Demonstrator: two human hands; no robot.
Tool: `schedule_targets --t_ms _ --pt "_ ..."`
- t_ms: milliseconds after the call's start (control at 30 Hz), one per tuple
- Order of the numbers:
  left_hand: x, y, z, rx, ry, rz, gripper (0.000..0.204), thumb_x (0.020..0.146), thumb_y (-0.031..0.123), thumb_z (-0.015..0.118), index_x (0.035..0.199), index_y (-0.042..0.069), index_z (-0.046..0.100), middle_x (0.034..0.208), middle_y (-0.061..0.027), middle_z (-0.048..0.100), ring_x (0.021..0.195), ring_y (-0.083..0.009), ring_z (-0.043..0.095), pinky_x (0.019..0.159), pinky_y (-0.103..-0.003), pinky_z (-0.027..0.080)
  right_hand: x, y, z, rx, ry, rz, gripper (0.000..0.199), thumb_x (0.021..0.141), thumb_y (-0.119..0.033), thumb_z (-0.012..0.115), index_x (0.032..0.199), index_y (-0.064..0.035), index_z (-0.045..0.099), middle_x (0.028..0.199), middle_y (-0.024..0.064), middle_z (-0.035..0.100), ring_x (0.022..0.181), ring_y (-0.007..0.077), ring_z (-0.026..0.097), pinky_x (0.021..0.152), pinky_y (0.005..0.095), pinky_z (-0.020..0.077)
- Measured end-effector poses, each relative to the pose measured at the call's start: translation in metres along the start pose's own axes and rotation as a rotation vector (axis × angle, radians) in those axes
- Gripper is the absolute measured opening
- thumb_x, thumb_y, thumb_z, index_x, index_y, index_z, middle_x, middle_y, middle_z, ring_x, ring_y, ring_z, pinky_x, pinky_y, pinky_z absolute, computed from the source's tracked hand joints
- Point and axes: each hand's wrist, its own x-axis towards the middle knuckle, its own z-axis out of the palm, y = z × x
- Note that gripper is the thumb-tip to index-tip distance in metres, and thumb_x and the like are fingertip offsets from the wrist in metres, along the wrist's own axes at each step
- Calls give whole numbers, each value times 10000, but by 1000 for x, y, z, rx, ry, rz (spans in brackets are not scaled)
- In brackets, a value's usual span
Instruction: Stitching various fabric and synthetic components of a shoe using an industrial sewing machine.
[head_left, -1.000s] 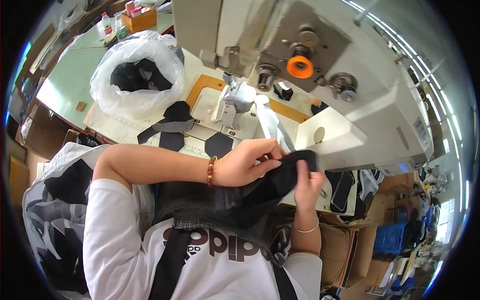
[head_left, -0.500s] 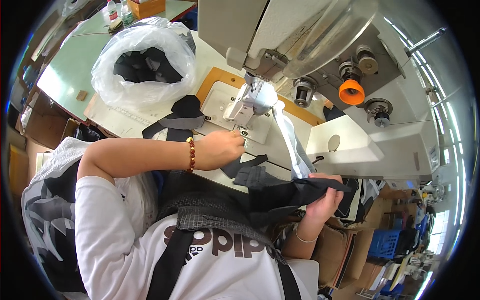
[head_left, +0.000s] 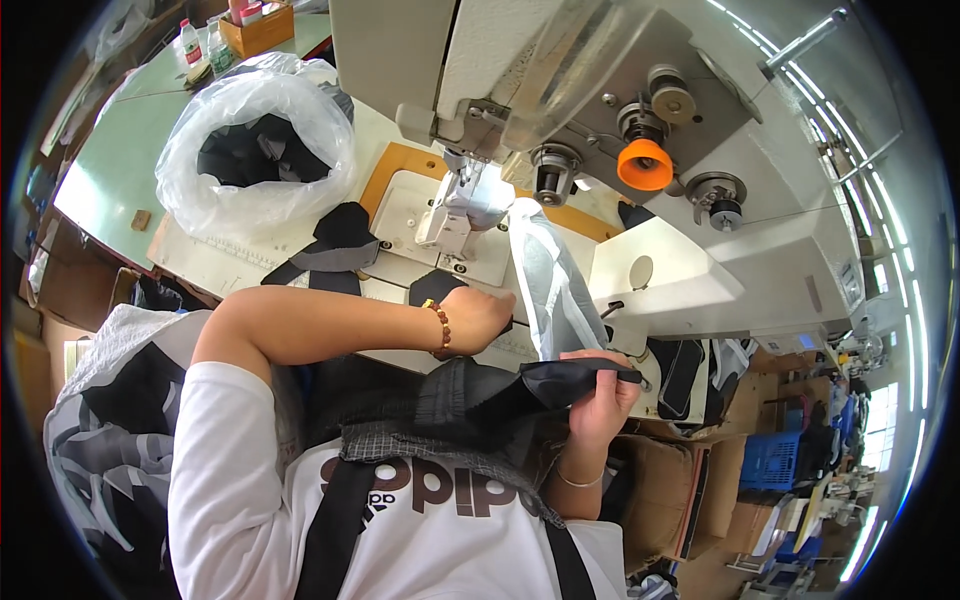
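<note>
My right hand (head_left: 598,402) grips a black fabric piece (head_left: 548,383) that hangs over my lap. A pale grey and white strip (head_left: 548,280) runs from beside the sewing machine's needle area (head_left: 460,212) down to that hand. My left hand (head_left: 478,318), with a beaded bracelet, is closed over the table in front of the needle area. Its fingertips point right toward the pale strip, and what they hold, if anything, is hidden. A dark fabric piece (head_left: 435,288) lies against the back of the left hand.
Black and grey pieces (head_left: 342,240) lie left of the needle plate. Behind them stands a white plastic bag (head_left: 180,165) of dark cut pieces. The machine's body (head_left: 740,270) and orange-capped thread tensioner (head_left: 645,165) fill the right. A cardboard box (head_left: 655,490) is at lower right.
My left hand has moved right and nearer, away from the needle area. The right hand with the black fabric has come slightly nearer, and the pale strip looks broader. The view has shifted.
</note>
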Motion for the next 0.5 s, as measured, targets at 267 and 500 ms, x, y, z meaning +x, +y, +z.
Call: schedule_targets --t_ms 267,500 --pt "-61 -43 -51 -219 42 167 226 833 209 822 939 54 697 896 -130 701 824 -343 703 736 -429 559 10 5 17 -12 18 -26 264 1120 -178 450 1004 39 547 880 271 744 833 346 759 824 425 615" --pt "-119 -11 -65 128 427 776 135 825 122 761 925 39 724 1437 -176 564 945 -319 708 732 -394 610 -3 -19 32 -210 -175 -104 196 1103 -88 468 999 41 574 873 204 765 811 269 764 796 332 577"
